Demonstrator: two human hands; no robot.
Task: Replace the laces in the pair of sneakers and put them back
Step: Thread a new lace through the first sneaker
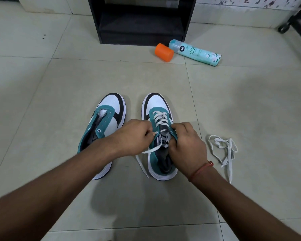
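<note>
Two teal, white and black sneakers stand side by side on the tiled floor, toes pointing away from me. The left sneaker (108, 117) has bare eyelets and no lace. The right sneaker (156, 105) carries a white lace (161, 118) crossed through its front eyelets. My left hand (134, 136) pinches the lace at an upper eyelet on the shoe's left side. My right hand (186, 145) grips the shoe's right eyelet flap, fingers curled over the edge. A free lace end (142, 165) trails onto the floor between the shoes. A second white lace (224, 150) lies loose to the right.
A black open shelf unit (141, 20) stands against the wall straight ahead. An orange cap (164, 52) and a teal spray can (196, 52) lie on their sides in front of it. A black furniture leg with a castor (295, 25) is at the far right.
</note>
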